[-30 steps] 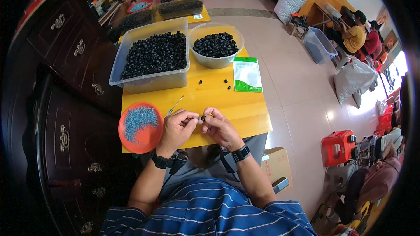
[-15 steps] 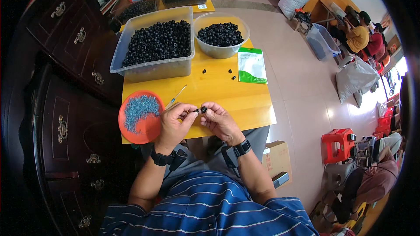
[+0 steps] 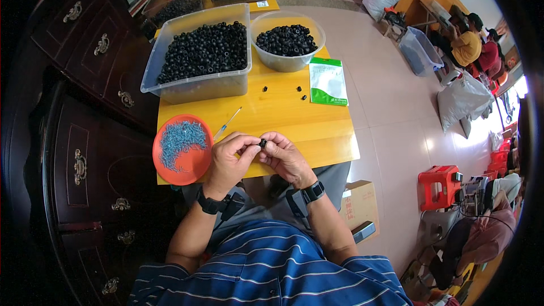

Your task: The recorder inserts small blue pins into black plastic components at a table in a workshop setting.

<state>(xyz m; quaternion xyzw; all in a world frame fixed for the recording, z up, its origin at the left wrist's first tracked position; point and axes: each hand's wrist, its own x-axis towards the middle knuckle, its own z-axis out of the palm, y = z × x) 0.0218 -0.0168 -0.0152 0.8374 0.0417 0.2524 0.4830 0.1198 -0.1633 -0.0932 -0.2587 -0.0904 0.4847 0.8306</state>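
Observation:
Above the near edge of the yellow table [image 3: 306, 130], my two hands meet at the fingertips. A small black round plastic part [image 3: 263, 143] sits between them. My right hand [image 3: 289, 160] pinches it between thumb and forefinger. My left hand [image 3: 229, 156] is closed too, its thumb and forefinger pressed to the part's left side; the small black piece it holds is mostly hidden by the fingers. Beside my left hand lies an orange plate [image 3: 191, 168] with a heap of small blue-grey metal pieces [image 3: 181, 140]. A thin pen-like stick [image 3: 228, 123] rests just beyond that hand.
At the far side stand a large clear bin [image 3: 192, 92] and a round tub [image 3: 288, 63], both full of black parts. Several loose black parts [image 3: 265, 89] and a green-white packet [image 3: 328, 82] lie nearer. Dark drawers [image 3: 96, 153] flank the left; a cardboard box [image 3: 361, 207] stands right.
My left hand has brought its small black piece right against the round part in my right hand; the gap between them has closed. The right hand has hardly moved.

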